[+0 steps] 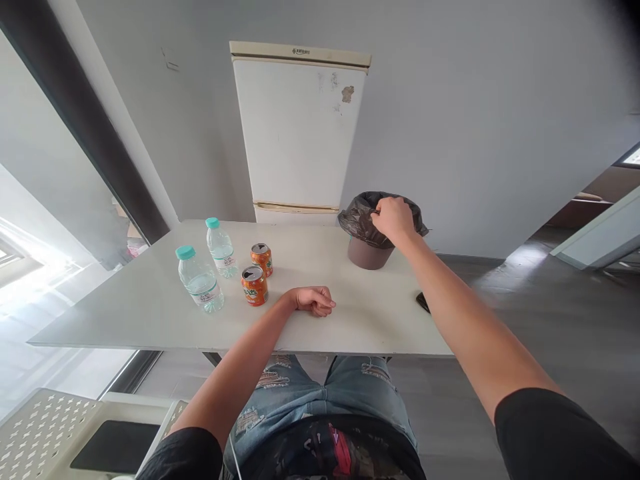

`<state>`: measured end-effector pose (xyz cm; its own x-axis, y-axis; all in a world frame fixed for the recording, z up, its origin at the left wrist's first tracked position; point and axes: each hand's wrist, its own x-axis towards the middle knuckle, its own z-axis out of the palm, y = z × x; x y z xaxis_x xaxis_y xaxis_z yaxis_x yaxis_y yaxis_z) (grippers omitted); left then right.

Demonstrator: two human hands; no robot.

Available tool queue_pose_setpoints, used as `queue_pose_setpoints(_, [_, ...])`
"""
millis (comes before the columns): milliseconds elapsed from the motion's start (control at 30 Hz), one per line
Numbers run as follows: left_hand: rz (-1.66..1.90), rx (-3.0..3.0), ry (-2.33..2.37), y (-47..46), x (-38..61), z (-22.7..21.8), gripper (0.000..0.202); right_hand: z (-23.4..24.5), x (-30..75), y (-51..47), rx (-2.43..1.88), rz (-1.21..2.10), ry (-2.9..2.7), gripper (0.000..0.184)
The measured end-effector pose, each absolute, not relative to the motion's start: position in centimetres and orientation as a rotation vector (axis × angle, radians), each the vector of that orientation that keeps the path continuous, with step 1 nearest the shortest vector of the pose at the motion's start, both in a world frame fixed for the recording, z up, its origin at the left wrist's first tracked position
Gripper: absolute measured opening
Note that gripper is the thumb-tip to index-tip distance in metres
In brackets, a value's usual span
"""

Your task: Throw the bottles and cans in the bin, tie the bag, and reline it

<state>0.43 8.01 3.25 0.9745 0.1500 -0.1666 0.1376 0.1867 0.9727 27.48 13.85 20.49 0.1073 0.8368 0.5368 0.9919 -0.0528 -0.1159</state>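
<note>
My left hand [315, 301] rests on the white table in a loose fist, with nothing visible in it. My right hand [395, 219] is over the mouth of a brown trash bin [369, 255] lined with a black plastic bag [363, 223]. Its fingers are curled together, and what they hold, if anything, is hidden against the dark bag. Left of my left hand stand two orange soda cans, the nearer can [255, 287] and the farther can [262, 259]. Beside them are two clear water bottles with teal caps, a nearer bottle [200, 280] and a farther bottle [221, 248].
The white table [135, 300] spans the view before me. A dark object, perhaps a phone [423, 302], lies by its right end, partly behind my right forearm. Behind the table stands a white refrigerator [297, 133]. A pale perforated rack [47, 427] is at lower left.
</note>
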Motion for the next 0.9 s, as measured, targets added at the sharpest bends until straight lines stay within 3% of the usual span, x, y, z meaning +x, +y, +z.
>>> queue_pose_setpoints(500, [0.000, 1.355, 0.245, 7.8, 0.6, 3.1, 0.072, 22.5, 18.0, 2.2, -1.580, -0.127, -2.061, 0.003])
queue_pose_setpoints(833, [0.031, 1.267, 0.225, 8.2, 0.7, 2.5, 0.068, 25.3, 14.4, -1.1, -1.585, -0.218, -2.092, 0.022])
queue_pose_setpoints(900, [0.125, 1.265, 0.292, 8.0, 0.3, 2.5, 0.057, 25.1, 11.8, -1.3, -1.486, -0.238, -2.108, 0.030])
